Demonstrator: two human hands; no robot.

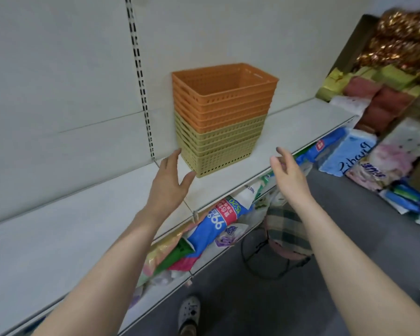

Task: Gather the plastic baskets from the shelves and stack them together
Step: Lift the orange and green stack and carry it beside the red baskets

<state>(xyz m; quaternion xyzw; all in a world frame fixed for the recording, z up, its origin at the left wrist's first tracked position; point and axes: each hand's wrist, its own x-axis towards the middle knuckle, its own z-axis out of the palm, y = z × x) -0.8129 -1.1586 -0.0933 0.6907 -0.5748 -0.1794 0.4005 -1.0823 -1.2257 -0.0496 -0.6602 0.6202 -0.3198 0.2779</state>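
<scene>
A stack of nested plastic baskets stands on the white shelf [83,214] against the back wall. Several orange baskets [221,98] sit on top of several beige baskets [218,149]. My left hand [167,185] is open, just left of the stack's lower front corner, its thumb close to the bottom basket. My right hand [289,175] is open too, held in the air in front of the shelf edge, a little right of the stack and apart from it. Neither hand holds anything.
The lower shelf holds packaged goods, among them a blue and white pack [216,221]. To the right lie tissue packs [349,156], boxes [383,100] and gold tinsel [403,42]. A slotted upright [141,78] runs up the wall. The grey floor [349,238] and my shoe [189,311] are below.
</scene>
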